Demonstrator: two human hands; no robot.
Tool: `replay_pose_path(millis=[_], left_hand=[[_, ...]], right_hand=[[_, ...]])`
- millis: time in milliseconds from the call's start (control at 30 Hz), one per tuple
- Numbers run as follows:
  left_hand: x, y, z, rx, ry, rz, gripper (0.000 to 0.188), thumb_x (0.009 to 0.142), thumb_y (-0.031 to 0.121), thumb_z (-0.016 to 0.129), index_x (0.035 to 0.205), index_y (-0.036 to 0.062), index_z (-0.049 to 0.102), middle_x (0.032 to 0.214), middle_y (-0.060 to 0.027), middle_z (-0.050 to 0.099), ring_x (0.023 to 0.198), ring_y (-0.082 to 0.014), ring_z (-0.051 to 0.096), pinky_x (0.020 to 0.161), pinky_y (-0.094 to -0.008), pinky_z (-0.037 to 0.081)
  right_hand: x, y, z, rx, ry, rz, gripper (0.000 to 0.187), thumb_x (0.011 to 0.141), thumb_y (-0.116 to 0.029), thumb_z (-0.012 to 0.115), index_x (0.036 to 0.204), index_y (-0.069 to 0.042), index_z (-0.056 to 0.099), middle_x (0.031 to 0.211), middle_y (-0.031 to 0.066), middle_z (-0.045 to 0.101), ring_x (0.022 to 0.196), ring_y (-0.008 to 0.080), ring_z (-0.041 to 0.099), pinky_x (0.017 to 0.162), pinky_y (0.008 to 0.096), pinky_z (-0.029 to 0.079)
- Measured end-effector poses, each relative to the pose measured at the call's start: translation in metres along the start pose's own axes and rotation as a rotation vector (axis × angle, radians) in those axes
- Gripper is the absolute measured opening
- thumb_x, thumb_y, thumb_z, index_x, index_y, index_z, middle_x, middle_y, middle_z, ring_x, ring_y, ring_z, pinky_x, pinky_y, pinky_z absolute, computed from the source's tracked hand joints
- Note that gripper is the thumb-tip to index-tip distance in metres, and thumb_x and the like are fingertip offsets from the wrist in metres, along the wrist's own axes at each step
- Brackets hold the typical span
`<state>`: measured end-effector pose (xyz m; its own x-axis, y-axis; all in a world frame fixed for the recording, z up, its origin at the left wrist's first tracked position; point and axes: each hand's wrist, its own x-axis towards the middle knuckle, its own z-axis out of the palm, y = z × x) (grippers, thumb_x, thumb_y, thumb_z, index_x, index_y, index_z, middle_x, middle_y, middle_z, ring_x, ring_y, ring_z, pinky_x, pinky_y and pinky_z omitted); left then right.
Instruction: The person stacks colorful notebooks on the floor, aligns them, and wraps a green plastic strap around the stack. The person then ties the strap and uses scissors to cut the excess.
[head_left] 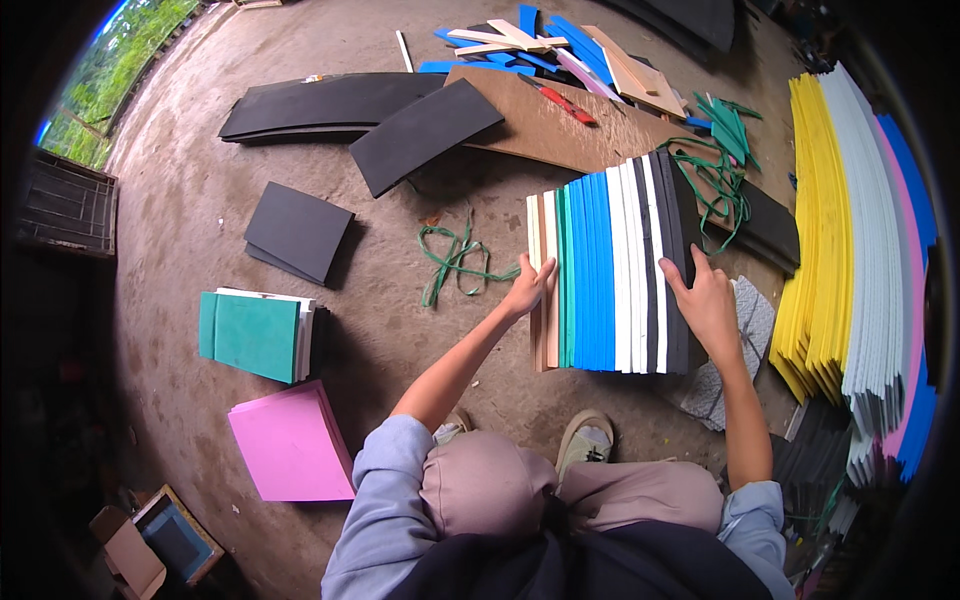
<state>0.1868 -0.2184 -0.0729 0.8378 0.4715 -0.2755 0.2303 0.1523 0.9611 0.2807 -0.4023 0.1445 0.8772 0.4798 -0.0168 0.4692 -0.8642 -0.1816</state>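
A thick stack of foam sheets (597,270) stands on edge before me, with bands of tan, green, blue, white and black. Pressed against its left, tan end is my left hand (527,287), the thumb at the edge of the sheets. My right hand (708,300) clasps the black end, thumb over the top edges and fingers along the outer face. Between them, the two hands squeeze the stack from both sides. Loose green string (455,265) lies on the floor left of the stack. More green string (728,200) is tangled beyond its right end.
Behind the stack, a red-handled knife (565,104) rests on a wooden board (520,130) by black sheets (427,135) and colored offcuts (520,45). At left are black (300,225), green-topped (250,333) and pink (290,445) piles. Tall yellow sheets (815,240) stand at right.
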Motion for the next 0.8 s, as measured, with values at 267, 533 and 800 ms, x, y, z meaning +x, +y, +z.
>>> replay_pose_path(millis=[267,533,800], left_hand=[[-0.028,0.03,-0.061,0.329,-0.201,-0.151,0.061,0.092,0.049,0.012,0.138,0.0085,0.016,0.144,-0.0129,0.01,0.134,-0.0253,0.001,0.107,-0.0343,-0.001],[-0.04,0.044,-0.118,0.078,-0.196,-0.243,0.078,0.086,0.062,0.018,0.138,0.0067,0.005,0.145,-0.013,0.001,0.134,-0.0234,0.0,0.107,-0.0346,0.002],[-0.036,0.098,-0.091,-0.172,-0.275,-0.318,0.099,0.072,0.079,0.017,0.138,0.0079,-0.003,0.143,-0.0181,0.004,0.132,-0.0351,0.004,0.102,-0.0576,0.008]], right_hand=[[-0.024,-0.048,0.018,0.131,0.131,-0.586,0.03,0.079,-0.019,0.058,0.101,0.002,0.059,0.095,0.0156,0.062,0.073,0.0234,0.054,0.066,0.0314,0.049],[-0.032,-0.059,0.029,0.121,0.189,-0.656,0.025,0.074,-0.01,0.06,0.096,0.001,0.06,0.108,0.0124,0.058,0.08,0.0199,0.053,0.069,0.0298,0.05],[-0.027,0.036,0.089,1.355,0.112,0.123,0.042,0.089,-0.034,0.045,0.116,-0.002,0.051,0.12,0.0127,0.051,0.113,0.0205,0.045,0.091,0.029,0.037]])
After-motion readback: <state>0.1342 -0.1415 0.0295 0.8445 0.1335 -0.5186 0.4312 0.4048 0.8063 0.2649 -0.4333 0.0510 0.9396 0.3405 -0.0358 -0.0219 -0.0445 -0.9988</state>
